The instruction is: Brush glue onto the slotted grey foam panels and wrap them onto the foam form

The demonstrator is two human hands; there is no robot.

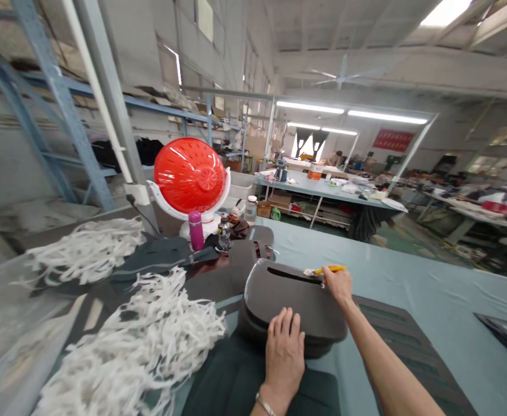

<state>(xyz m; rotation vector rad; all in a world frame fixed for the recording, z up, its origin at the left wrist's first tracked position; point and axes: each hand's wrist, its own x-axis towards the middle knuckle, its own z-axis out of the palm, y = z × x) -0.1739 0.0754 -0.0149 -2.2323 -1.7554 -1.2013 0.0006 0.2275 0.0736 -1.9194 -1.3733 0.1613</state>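
Note:
A stack of dark grey foam-like panels (294, 303), rounded at the corners, lies before me; the top one has a long slot near its far edge. A whitish line runs along its left edge. On the near edge of the stack my left hand (284, 352) rests flat, fingers stretched out. My right hand (338, 284) grips a yellow-handled brush (332, 269) at the far right corner of the top panel. The brush's whitish tip points left, close to the slot. Whether the tip touches the panel I cannot tell.
Heaps of white strips (149, 341) lie left of the stack. Behind it stand a pink bottle (196, 231), a dark bottle (224, 234) and a red round heater-like device (192, 173). A slotted dark sheet (403, 341) lies right on the blue-green table (465, 294).

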